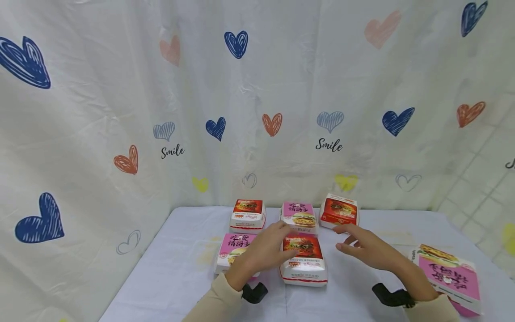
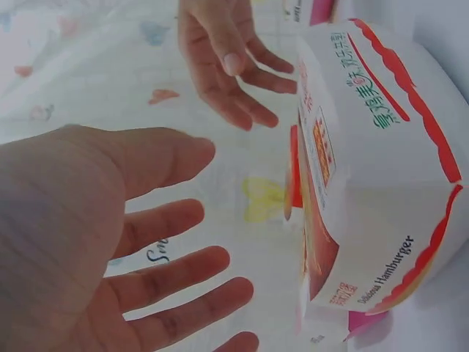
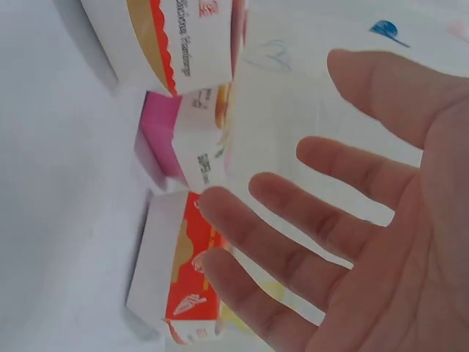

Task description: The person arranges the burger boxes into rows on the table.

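Note:
Over a front red-and-white hamburger box (image 1: 304,268) hovers my left hand (image 1: 265,250), its fingers loosely spread and holding nothing. The left wrist view shows a gap between those fingers and the box. Under the left forearm, a pink hamburger box (image 1: 231,246) is partly hidden. My right hand (image 1: 368,248) hangs in the air, fingers apart, just in front of a tilted red box (image 1: 339,211) in the back row. Nothing lies in its palm (image 3: 410,242) in the right wrist view. Between the back red boxes sits another pink box (image 1: 299,217).
At the back left stands a red-and-white box (image 1: 247,219). A pink box (image 1: 448,279) lies at the right, partly behind my right forearm. All rest on a white-covered table (image 1: 161,277), with a heart-printed curtain (image 1: 281,89) behind its far edge.

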`<state>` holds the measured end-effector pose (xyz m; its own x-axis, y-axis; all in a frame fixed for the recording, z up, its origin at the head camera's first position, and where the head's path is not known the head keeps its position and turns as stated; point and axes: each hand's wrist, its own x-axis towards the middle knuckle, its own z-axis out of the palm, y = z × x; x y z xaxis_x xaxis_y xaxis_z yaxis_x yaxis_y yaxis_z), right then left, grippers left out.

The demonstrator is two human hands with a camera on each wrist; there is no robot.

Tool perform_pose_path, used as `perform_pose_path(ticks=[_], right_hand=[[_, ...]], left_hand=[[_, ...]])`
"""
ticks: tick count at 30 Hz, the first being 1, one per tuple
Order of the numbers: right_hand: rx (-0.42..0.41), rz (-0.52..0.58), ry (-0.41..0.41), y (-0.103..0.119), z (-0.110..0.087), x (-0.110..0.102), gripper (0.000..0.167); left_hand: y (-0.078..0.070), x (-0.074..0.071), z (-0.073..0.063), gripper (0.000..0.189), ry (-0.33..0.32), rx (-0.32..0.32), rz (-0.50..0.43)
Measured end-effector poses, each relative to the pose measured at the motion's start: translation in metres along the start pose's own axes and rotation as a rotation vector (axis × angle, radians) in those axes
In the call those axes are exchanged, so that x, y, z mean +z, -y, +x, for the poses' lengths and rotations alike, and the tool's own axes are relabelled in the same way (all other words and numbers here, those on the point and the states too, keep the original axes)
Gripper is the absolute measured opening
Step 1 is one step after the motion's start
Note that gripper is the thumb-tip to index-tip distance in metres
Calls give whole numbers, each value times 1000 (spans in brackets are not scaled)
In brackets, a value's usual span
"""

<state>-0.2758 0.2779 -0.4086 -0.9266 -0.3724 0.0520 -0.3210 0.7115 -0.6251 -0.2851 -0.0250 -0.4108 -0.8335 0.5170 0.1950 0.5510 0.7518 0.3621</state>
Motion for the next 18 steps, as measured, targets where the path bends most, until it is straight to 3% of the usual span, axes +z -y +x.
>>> perform_pose_path(ticks=[4, 8, 13, 18], right_hand=[[4, -56, -70, -7, -1, -9, 55], [20, -98, -136, -14, -1, -15, 52], [62, -112, -196, -17, -1, -15, 53], [99, -110, -247, -16, 2, -16, 51]], left_hand=[[-9, -4, 3, 38, -109, 13, -75], [-18, -12, 15, 29, -184, 24, -136], [-27, -28, 41, 25, -238, 46, -202], [-31, -38, 72, 21, -231, 38, -309]])
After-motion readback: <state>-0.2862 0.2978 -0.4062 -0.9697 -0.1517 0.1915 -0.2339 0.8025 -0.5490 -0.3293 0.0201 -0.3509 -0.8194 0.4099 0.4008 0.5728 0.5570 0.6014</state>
